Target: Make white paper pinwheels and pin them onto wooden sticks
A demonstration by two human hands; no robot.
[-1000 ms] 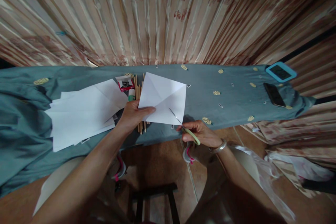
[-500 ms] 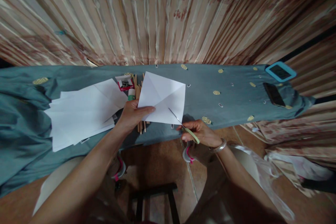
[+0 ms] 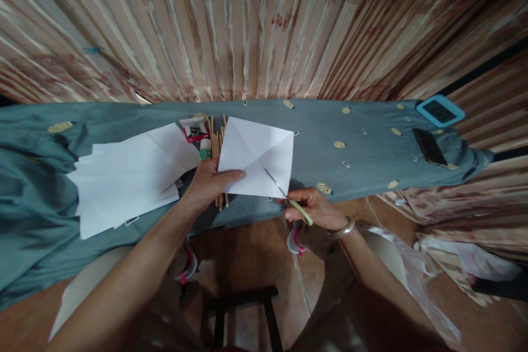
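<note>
A square sheet of white paper [image 3: 259, 146] with diagonal creases is held above the table by my left hand [image 3: 212, 180], whose thumb lies on its lower left part. My right hand [image 3: 315, 208] grips a pair of scissors [image 3: 297, 210] with light green handles. One blade shows over the paper, running in from the lower right corner toward the middle along a crease. Whether the other blade is under the sheet I cannot see. Partly behind the paper and my left hand lie several thin wooden sticks [image 3: 215, 146] and a green and white glue stick [image 3: 205, 149].
White paper sheets [image 3: 127, 181] lie spread at the left. A small red open box [image 3: 195, 131] stands behind the glue stick. At the far right are a blue-framed device [image 3: 440, 110] and a dark phone [image 3: 429, 147]. A pleated curtain [image 3: 256, 27] hangs behind the cloth-covered table [image 3: 371, 159].
The paper has shifted very slightly right and down against the scissors, with its right edge turned a little. Both hands keep their holds.
</note>
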